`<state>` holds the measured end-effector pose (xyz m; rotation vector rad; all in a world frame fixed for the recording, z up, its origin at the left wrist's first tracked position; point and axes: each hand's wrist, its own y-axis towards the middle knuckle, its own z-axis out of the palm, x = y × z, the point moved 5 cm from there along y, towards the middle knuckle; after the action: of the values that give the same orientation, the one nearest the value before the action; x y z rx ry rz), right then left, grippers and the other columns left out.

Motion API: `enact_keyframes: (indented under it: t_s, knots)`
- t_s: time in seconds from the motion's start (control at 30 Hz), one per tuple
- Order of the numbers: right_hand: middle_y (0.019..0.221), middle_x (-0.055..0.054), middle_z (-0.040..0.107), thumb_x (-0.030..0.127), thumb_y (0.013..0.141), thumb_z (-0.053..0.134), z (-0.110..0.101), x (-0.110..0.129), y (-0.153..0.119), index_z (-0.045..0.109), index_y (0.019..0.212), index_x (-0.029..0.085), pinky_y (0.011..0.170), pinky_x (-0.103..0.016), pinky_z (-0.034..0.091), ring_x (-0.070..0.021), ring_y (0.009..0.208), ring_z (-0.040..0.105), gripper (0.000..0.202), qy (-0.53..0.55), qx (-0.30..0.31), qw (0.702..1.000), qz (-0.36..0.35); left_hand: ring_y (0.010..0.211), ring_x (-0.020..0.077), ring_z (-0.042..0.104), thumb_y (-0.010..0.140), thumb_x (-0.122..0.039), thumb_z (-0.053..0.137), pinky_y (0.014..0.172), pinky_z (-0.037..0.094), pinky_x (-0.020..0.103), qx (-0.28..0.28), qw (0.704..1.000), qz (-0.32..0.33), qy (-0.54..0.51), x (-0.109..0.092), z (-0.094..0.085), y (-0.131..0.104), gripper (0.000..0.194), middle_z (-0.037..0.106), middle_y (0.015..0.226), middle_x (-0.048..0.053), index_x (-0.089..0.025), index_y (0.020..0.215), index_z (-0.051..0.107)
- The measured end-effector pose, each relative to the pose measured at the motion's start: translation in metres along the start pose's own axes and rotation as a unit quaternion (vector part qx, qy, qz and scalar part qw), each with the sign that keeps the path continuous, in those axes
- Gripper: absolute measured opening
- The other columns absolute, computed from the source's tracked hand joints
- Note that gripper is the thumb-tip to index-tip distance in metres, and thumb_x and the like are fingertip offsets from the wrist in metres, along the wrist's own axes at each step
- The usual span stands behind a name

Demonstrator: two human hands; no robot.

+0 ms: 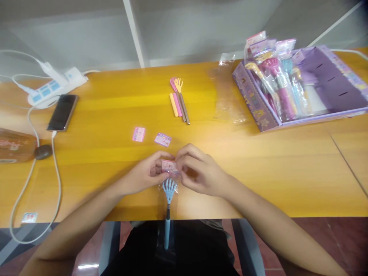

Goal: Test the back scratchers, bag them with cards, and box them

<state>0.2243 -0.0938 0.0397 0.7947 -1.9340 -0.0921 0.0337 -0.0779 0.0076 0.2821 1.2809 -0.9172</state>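
Note:
My left hand (156,170) and my right hand (198,168) meet over the front of the table. Between their fingers is a pink-and-white header card (169,167) at the top of a clear plastic bag. My left fingers are closed on the card's left side, and my right fingers pinch its right end. Inside the bag hangs a light blue back scratcher (169,189) with a hand-shaped head and a blue grip. Its lower end reaches past the table edge, over my lap. Just beyond my hands lie a pink card (138,134) and a purple card (163,139).
Unwrapped pink and yellow back scratchers (178,100) lie farther back. A purple display box (261,103) holding several bagged ones stands right, beside empty clear bags (231,92). Leftward are a phone (63,112), a power strip (57,87), cables and an orange bottle (17,145).

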Motion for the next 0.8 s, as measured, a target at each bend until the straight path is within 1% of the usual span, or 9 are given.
enact_keyframes:
  t_s: [0.13, 0.3, 0.4, 0.5, 0.57, 0.6, 0.67, 0.73, 0.8]
  knots:
    - [0.114, -0.009, 0.061, 0.013, 0.092, 0.069, 0.001, 0.000, 0.000, 0.061, 0.105, 0.023, 0.083, -0.036, 0.058, -0.0213, 0.098, 0.064, 0.018, 0.005, 0.014, 1.000, 0.001, 0.109, 0.0190, 0.075, 0.101, -0.024, 0.075, 0.096, 0.057, 0.033, -0.004, 1.000, -0.011, 0.018, 0.000, 0.001, 0.000, 0.037, 0.074, 0.118, 0.008, -0.022, 0.134, 0.058]
    - [0.116, -0.008, 0.060, 0.011, 0.089, 0.068, 0.002, -0.001, -0.001, 0.061, 0.103, 0.023, 0.085, -0.037, 0.058, -0.0210, 0.099, 0.064, 0.019, 0.017, 0.028, 0.999, 0.002, 0.113, 0.0224, 0.075, 0.096, -0.028, 0.083, 0.098, 0.059, 0.036, 0.002, 1.000, -0.021, 0.006, 0.001, 0.001, -0.001, 0.046, 0.075, 0.124, 0.010, -0.022, 0.135, 0.058]
    - [0.116, -0.008, 0.060, 0.009, 0.088, 0.067, 0.003, 0.000, -0.001, 0.061, 0.103, 0.022, 0.086, -0.037, 0.058, -0.0213, 0.100, 0.064, 0.021, 0.021, 0.037, 0.999, -0.001, 0.113, 0.0239, 0.077, 0.100, -0.033, 0.078, 0.100, 0.059, 0.039, 0.000, 1.000, -0.027, 0.005, -0.001, -0.001, -0.001, 0.039, 0.077, 0.123, 0.011, -0.021, 0.133, 0.060]
    - [0.118, -0.009, 0.060, 0.008, 0.086, 0.065, 0.003, 0.001, -0.001, 0.063, 0.105, 0.023, 0.089, -0.038, 0.057, -0.0223, 0.103, 0.064, 0.024, 0.023, 0.049, 0.999, -0.003, 0.107, 0.0247, 0.078, 0.103, -0.040, 0.073, 0.094, 0.061, 0.038, -0.012, 0.999, -0.038, 0.028, -0.003, -0.004, -0.001, 0.035, 0.078, 0.118, 0.012, -0.020, 0.130, 0.061]
    - [0.119, -0.009, 0.060, 0.009, 0.089, 0.065, 0.004, 0.002, 0.000, 0.063, 0.106, 0.023, 0.090, -0.039, 0.057, -0.0227, 0.104, 0.064, 0.022, 0.028, 0.051, 0.998, 0.000, 0.102, 0.0240, 0.079, 0.103, -0.042, 0.073, 0.088, 0.061, 0.036, -0.028, 0.997, -0.041, 0.052, -0.003, -0.006, -0.001, 0.035, 0.079, 0.114, 0.011, -0.019, 0.127, 0.063]
    - [0.119, -0.009, 0.061, 0.011, 0.091, 0.065, 0.004, 0.002, 0.000, 0.062, 0.106, 0.023, 0.089, -0.039, 0.057, -0.0223, 0.103, 0.065, 0.020, 0.032, 0.046, 0.998, 0.006, 0.099, 0.0231, 0.079, 0.102, -0.042, 0.074, 0.086, 0.061, 0.034, -0.040, 0.996, -0.040, 0.066, -0.003, -0.008, -0.002, 0.034, 0.079, 0.113, 0.010, -0.020, 0.125, 0.063]
    - [0.113, -0.007, 0.062, 0.016, 0.096, 0.068, 0.005, -0.002, 0.000, 0.059, 0.107, 0.024, 0.081, -0.035, 0.056, -0.0192, 0.093, 0.064, 0.016, 0.046, 0.022, 0.998, 0.039, 0.095, 0.0212, 0.079, 0.102, -0.042, 0.074, 0.083, 0.060, 0.032, -0.062, 0.993, -0.029, 0.094, -0.003, -0.009, -0.002, 0.032, 0.078, 0.110, 0.008, -0.020, 0.123, 0.065]
    - [0.105, -0.004, 0.063, 0.023, 0.100, 0.071, 0.010, -0.007, -0.001, 0.056, 0.113, 0.024, 0.069, -0.030, 0.053, -0.0153, 0.079, 0.062, 0.020, 0.083, 0.008, 0.992, 0.093, 0.093, 0.0201, 0.078, 0.102, -0.040, 0.074, 0.081, 0.059, 0.030, -0.073, 0.990, -0.017, 0.117, -0.003, -0.009, -0.003, 0.031, 0.079, 0.109, 0.007, -0.021, 0.124, 0.064]
    - [0.100, -0.002, 0.066, 0.028, 0.103, 0.070, 0.018, -0.012, -0.003, 0.053, 0.123, 0.024, 0.063, -0.028, 0.051, -0.0136, 0.072, 0.062, 0.027, 0.138, 0.018, 0.980, 0.139, 0.091, 0.0196, 0.078, 0.102, -0.039, 0.073, 0.079, 0.059, 0.030, -0.074, 0.989, -0.010, 0.126, -0.003, -0.007, -0.004, 0.032, 0.080, 0.109, 0.007, -0.022, 0.127, 0.062]
